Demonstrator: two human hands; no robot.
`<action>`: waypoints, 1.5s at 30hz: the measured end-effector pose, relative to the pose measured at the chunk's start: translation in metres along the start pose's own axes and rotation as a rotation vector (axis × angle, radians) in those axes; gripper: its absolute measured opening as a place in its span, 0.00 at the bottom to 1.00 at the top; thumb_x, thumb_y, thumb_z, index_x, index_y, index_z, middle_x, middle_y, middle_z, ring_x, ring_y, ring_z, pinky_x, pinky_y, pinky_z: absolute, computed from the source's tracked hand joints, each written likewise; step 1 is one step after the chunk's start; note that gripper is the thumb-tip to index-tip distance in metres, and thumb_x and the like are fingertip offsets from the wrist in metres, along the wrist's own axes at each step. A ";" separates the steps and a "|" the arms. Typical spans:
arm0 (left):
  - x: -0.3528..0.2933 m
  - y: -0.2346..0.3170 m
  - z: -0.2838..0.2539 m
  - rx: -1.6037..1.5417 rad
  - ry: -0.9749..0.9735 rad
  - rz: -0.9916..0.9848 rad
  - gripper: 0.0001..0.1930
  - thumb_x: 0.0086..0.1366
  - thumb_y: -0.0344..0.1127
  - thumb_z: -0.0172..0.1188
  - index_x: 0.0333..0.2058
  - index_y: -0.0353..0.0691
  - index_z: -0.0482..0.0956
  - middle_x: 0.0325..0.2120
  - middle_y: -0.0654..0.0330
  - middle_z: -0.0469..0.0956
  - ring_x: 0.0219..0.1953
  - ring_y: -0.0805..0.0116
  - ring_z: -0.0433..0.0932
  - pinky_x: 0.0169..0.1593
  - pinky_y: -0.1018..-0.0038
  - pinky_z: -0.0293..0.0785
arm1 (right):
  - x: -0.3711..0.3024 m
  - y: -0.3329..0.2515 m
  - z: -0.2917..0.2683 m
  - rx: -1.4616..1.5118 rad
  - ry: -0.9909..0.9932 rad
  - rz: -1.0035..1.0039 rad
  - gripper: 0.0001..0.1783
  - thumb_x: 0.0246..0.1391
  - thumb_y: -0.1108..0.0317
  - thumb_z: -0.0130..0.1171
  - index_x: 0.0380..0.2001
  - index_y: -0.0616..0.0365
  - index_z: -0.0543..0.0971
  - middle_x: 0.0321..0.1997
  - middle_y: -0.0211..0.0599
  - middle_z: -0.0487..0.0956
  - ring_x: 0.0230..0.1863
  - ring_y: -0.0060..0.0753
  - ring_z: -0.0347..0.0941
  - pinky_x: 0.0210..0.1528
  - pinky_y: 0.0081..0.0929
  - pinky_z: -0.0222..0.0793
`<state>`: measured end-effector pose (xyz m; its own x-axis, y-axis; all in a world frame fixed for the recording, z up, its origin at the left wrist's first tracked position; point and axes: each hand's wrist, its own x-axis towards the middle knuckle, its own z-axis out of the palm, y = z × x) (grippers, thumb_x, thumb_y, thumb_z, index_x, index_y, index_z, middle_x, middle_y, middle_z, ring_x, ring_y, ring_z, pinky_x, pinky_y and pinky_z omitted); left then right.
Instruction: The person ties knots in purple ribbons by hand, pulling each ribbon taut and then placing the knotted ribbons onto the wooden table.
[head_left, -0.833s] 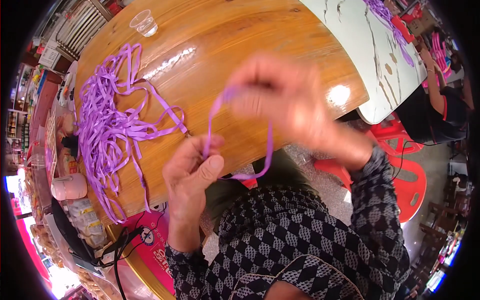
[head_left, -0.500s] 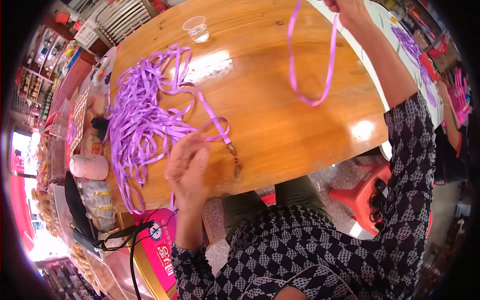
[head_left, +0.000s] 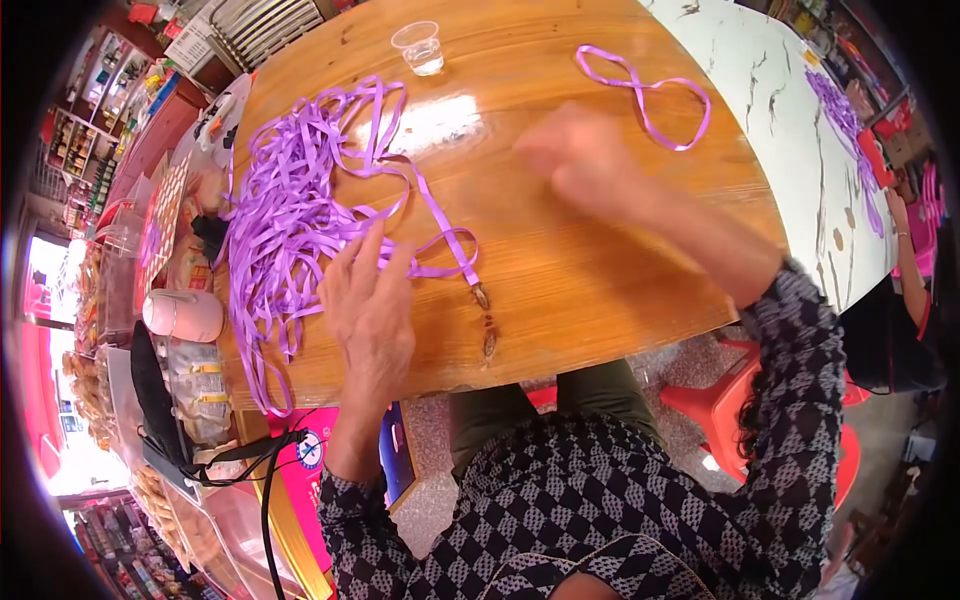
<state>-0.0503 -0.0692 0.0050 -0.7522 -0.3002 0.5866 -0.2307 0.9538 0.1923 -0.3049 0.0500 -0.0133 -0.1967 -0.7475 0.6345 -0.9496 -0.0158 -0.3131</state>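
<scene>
Retrieval of a strap from the purple heap [head_left: 290, 190], on the left of the wooden table [head_left: 600, 300], seems from how things lie to be the step in hand; the next move would call for a light pinch on one band and a slow pull, since the lengths cross so often that a neighbour could easily snag. That heap is a loose tangle of narrow, flat, satiny ribbon, looping over and under itself, with some lengths reaching toward the table's near edge. Over its right side is the left hand [head_left: 375, 300], fingers extended and a little spread, with nothing visibly gripped; whether the tips touch ribbon, I cannot tell. Just beyond, a trailing strap [head_left: 442, 222] stretches out of the heap to a small fitting [head_left: 480, 296], metallic by the look of it. Farther right, the right hand [head_left: 585, 160] hangs over the wood, blurred; its fingers look curled in, but how tightly, or around what if anything, cannot be made out. Rightmost on the wood, near the pale tabletop [head_left: 790, 90], a single loop [head_left: 641, 90] lies well apart from the heap, crossed over itself like a figure eight.
</scene>
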 end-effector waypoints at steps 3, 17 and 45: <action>-0.008 -0.010 0.009 0.051 -0.096 0.061 0.16 0.50 0.20 0.52 0.38 0.37 0.78 0.41 0.54 0.75 0.45 0.53 0.70 0.47 0.62 0.66 | 0.014 -0.047 0.035 -0.020 -0.311 0.227 0.08 0.43 0.65 0.55 0.21 0.58 0.78 0.24 0.46 0.77 0.27 0.50 0.73 0.32 0.41 0.68; -0.022 -0.038 -0.002 -0.033 -0.007 -0.071 0.11 0.52 0.23 0.54 0.36 0.37 0.79 0.38 0.53 0.77 0.39 0.54 0.73 0.44 0.64 0.68 | 0.025 -0.012 0.028 -0.061 -0.320 0.388 0.09 0.39 0.65 0.53 0.20 0.58 0.77 0.20 0.49 0.76 0.25 0.52 0.74 0.26 0.45 0.67; -0.004 0.055 -0.004 -1.943 -0.579 -0.862 0.06 0.61 0.30 0.53 0.30 0.31 0.72 0.19 0.59 0.71 0.16 0.80 0.60 0.19 0.83 0.54 | -0.109 -0.093 -0.083 1.039 -0.182 0.805 0.05 0.52 0.75 0.56 0.32 0.64 0.78 0.24 0.27 0.77 0.28 0.14 0.71 0.29 0.14 0.65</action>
<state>-0.0578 -0.0160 0.0163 -0.9683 -0.1363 -0.2095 -0.0659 -0.6695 0.7398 -0.2156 0.1878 0.0053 -0.5002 -0.8639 -0.0591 0.0586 0.0343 -0.9977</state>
